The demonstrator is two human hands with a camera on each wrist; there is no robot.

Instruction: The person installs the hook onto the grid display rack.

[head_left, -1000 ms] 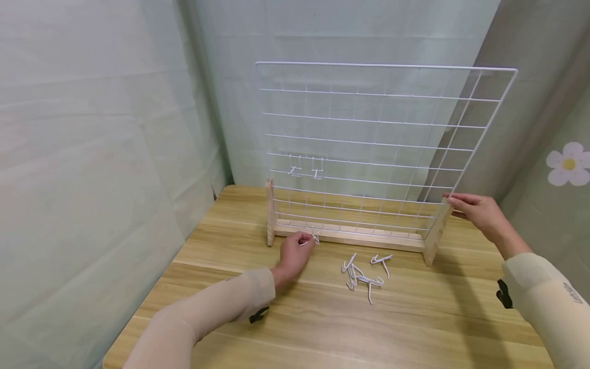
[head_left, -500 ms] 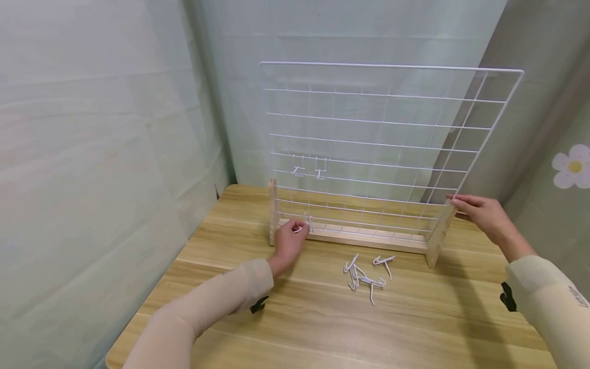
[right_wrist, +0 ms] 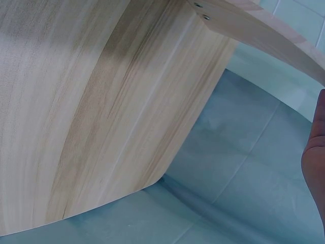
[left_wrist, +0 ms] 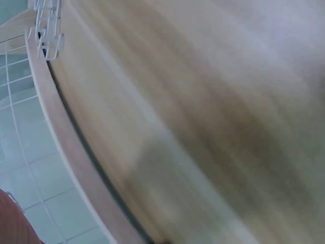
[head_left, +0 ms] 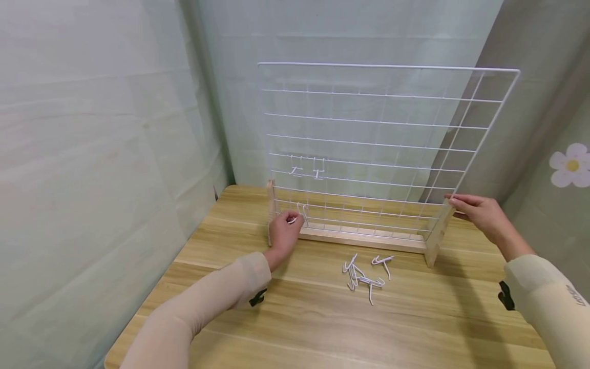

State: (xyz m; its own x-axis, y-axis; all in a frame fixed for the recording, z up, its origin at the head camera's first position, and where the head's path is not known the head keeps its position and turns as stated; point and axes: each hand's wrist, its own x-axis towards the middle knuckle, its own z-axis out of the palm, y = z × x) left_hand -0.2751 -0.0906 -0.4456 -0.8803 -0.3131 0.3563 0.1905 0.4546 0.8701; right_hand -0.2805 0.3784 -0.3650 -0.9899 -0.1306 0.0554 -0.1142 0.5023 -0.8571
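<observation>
My left hand point(head_left: 285, 233) pinches a white wire hook point(head_left: 304, 214) in front of the lower left of a white wire grid point(head_left: 350, 164). The hook's two prongs point up near the low bars; whether they touch cannot be told. In the left wrist view only part of the left hand point(left_wrist: 18, 226) shows. My right hand point(head_left: 477, 212) grips the top of the grid stand's right wooden post point(head_left: 438, 233) between thumb and fingers. Two more hooks hang side by side on the grid, a left one point(head_left: 295, 166) and a right one point(head_left: 318, 169).
Several loose white hooks point(head_left: 361, 274) lie on the wooden table point(head_left: 313, 318) before the stand. The stand's wooden base bar point(head_left: 359, 237) runs between the posts. Pale cloth point(head_left: 115, 128) hangs at the left and behind.
My left hand has lifted the hook from near the base bar, up and slightly left, toward the low grid bars. My right hand stays on the post.
</observation>
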